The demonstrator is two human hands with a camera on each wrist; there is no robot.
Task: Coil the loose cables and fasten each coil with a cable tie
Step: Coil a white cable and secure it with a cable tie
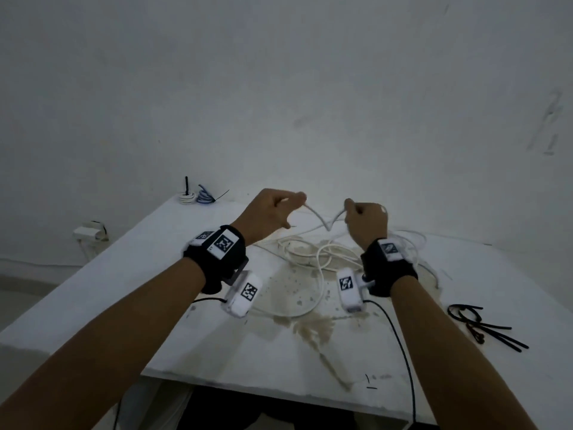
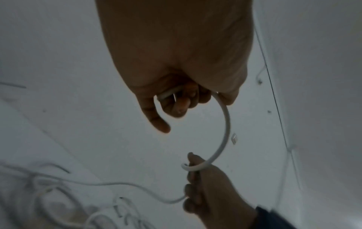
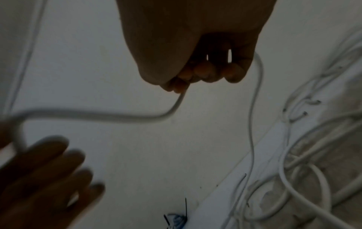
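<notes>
Head view: left hand [image 1: 273, 212] and right hand [image 1: 366, 223] pinch a white cable [image 1: 324, 221], sagging left-to-right at centre frame.

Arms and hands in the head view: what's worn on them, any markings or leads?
Both forearms are bare, no sleeves. Each wrist wears a black strap carrying white boxes printed with black-and-white square tags. A white camera module hangs under each wrist, trailing a thin black lead toward the person.

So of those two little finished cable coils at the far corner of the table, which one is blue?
The blue coil is the right-hand one, its black tie tail pointing sideways. The white coil beside it has its tie sticking upright.
</notes>
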